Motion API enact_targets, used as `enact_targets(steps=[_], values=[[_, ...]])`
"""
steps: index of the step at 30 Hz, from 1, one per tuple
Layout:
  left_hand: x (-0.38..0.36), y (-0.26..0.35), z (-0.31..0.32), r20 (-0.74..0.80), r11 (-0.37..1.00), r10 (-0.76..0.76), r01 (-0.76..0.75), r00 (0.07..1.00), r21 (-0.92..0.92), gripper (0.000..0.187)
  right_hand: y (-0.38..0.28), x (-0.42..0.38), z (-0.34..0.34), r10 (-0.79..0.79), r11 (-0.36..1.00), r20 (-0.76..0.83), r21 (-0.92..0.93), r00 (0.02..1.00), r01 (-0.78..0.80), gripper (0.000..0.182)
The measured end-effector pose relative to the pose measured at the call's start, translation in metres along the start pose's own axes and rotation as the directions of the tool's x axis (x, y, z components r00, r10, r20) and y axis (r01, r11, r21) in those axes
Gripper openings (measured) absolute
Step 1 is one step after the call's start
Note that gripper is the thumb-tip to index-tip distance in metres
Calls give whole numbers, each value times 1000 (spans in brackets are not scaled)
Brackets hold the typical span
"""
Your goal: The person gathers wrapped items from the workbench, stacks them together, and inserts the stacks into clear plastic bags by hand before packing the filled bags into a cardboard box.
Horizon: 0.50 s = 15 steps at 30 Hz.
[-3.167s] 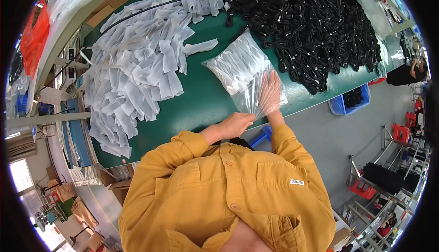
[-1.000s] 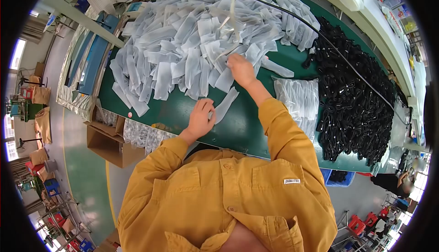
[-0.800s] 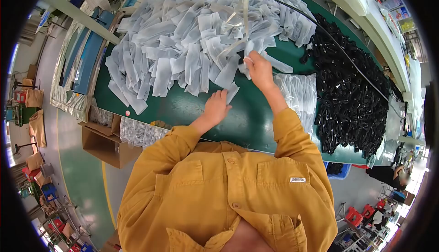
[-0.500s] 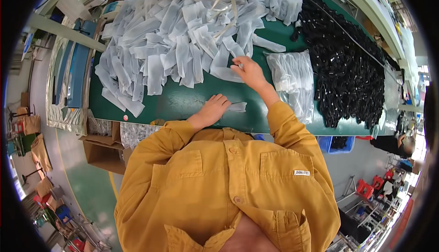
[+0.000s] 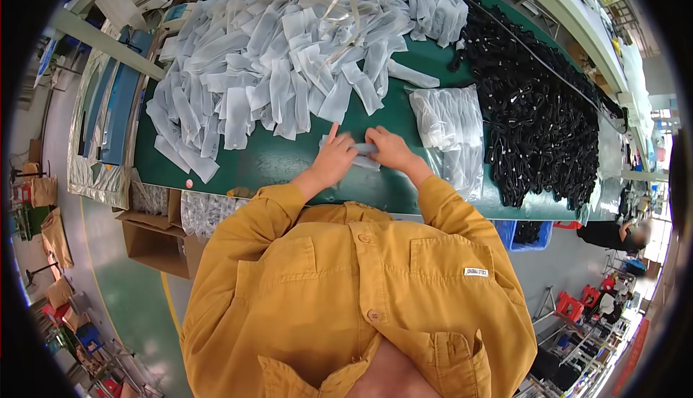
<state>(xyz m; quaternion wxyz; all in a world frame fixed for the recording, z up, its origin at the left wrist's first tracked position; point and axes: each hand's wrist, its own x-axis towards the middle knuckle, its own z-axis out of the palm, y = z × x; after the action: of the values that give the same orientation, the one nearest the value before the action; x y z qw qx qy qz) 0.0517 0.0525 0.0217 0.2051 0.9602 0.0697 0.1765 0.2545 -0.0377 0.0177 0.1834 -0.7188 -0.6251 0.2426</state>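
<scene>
My left hand (image 5: 334, 160) is over the green tabletop, its index finger raised and its other fingers curled at a small frosted plastic bag (image 5: 367, 162); these fingertips are partly blurred. From the other side my right hand (image 5: 390, 150) pinches the bag's right end, thumb and fingers closed. Another strip of the same frosted plastic shows just behind the left hand, and how the layers overlap is hard to make out. Just beyond both hands spreads a large heap of similar frosted bags (image 5: 253, 66).
Right of my hands lies a clear bag packed with pouches (image 5: 451, 134). Farther right is a pile of black cords (image 5: 541, 116). An open cardboard box (image 5: 151, 243) stands below the table's left side, and a blue bin (image 5: 530, 235) below its right. A person (image 5: 613, 235) is at far right.
My right hand has come down from the heap's edge toward my left hand. The left hand has moved up and forward from the table's near edge, and both now meet at the bag.
</scene>
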Motion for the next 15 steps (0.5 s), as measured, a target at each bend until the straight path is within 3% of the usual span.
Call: enact_targets(steps=[1, 3, 4, 5, 7, 10, 13, 15], values=[[-1, -3, 6, 73, 1000, -24, 24, 997, -3, 29, 5, 4, -6, 16, 997, -7, 79, 1000, -15, 34], [-8, 0, 11, 79, 995, -50, 57, 996, -77, 30, 14, 15, -13, 50, 969, -15, 243, 999, -45, 29], [-9, 4, 9, 83, 991, -62, 72, 995, -112, 30, 8, 24, -18, 19, 997, -276, 80, 961, 4, 28], [-10, 9, 9, 82, 988, -85, 94, 993, -119, 32, 2, 37, -20, 44, 999, -395, -1, 917, -48, 33], [-9, 17, 7, 83, 982, -128, 138, 988, -130, 35, -6, 62, -19, -14, 942, -457, -305, 889, -142, 33], [-10, 17, 8, 158, 968, -185, 208, 970, -139, 39, 14, 90, 10, -33, 873, -440, -449, 897, -188, 28], [-5, 23, -3, -7, 994, -89, 89, 996, -69, 41, 8, 63, -2, -30, 927, -268, -368, 963, -74, 21], [4, 29, -17, -19, 997, -74, 74, 997, 12, 39, 0, 32, -9, -104, 928, -91, -367, 990, 64, 17]])
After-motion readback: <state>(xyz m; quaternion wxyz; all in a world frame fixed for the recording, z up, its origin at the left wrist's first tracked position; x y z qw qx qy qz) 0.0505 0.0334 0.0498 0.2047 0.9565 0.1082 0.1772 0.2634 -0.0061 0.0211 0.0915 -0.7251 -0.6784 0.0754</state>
